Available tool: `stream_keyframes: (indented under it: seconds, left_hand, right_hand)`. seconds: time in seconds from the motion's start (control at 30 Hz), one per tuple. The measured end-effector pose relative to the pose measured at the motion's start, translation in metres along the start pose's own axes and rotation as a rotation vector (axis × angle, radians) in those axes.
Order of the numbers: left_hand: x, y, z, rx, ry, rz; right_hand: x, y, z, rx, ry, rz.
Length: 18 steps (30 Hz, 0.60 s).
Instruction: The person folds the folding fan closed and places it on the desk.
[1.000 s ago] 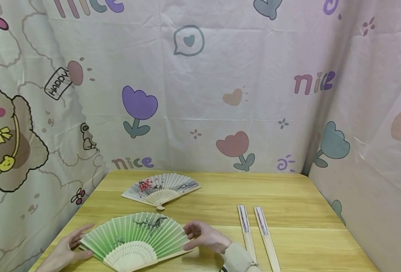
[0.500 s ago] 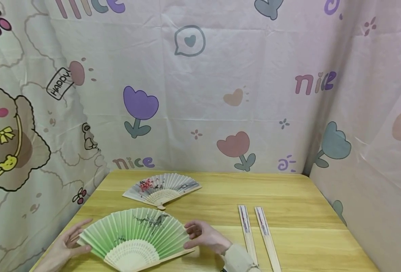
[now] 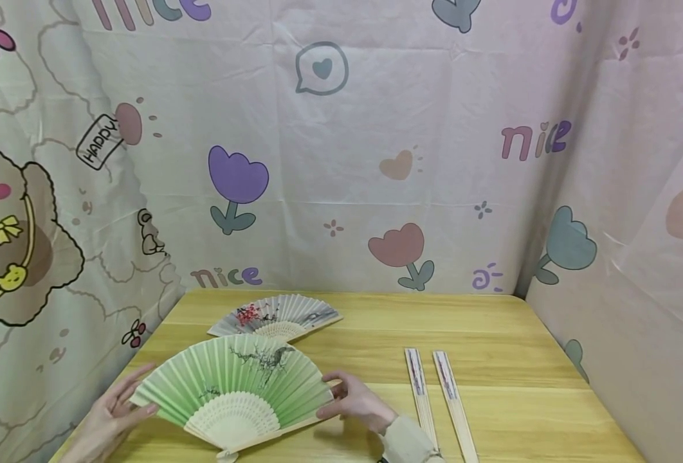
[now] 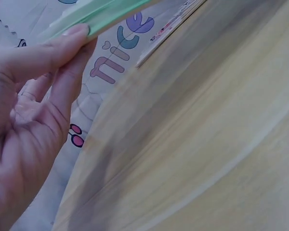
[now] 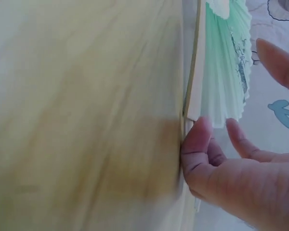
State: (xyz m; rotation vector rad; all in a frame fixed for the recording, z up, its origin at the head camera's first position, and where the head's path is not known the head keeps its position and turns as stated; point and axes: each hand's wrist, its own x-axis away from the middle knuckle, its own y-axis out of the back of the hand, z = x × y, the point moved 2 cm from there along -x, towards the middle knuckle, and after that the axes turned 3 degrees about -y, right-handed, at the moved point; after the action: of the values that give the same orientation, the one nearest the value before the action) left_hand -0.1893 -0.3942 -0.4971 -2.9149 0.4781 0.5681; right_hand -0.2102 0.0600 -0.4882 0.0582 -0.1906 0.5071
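An open green folding fan [image 3: 249, 373], painted with a dark branch, is held spread between both hands, raised off the table. My left hand [image 3: 110, 411] pinches its left edge between thumb and fingers; the left wrist view shows the thumb pressed on the green cloth [image 4: 103, 21]. At the other end, my right hand [image 3: 353, 402] pinches the outer rib's tip with thumb and fingers. In the right wrist view that pale rib [image 5: 196, 72] runs down to the thumb. Behind, a grey-white open fan [image 3: 283, 315] with red blossoms lies partly hidden by the green one.
Two closed folding fans, a left one [image 3: 421, 399] and a right one [image 3: 456, 405], lie side by side right of the right hand. All rest on a wooden table [image 3: 521, 360]. Printed curtains [image 3: 330, 141] hang around its back and sides.
Both hands have lifted the green fan and moved it slightly away and to the right. Its pivot end has come into view, and it now covers the lower part of the grey-white fan.
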Motion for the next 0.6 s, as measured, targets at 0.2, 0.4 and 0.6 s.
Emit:
stream_keyframes:
  seconds: [0.2,0.4,0.6]
  left_hand:
    - [-0.004,-0.005,0.005,0.22,-0.091,0.102]
    - [-0.007,-0.009,0.008,0.385,-0.102,0.14]
    - [-0.011,-0.015,0.008,0.547,-0.112,0.172]
  right_hand:
    - [0.003,0.002,0.0,-0.064,-0.011,-0.033]
    - [0.004,0.004,-0.001,-0.083,0.006,-0.096]
    - [0.004,0.008,-0.003,-0.13,0.028,-0.136]
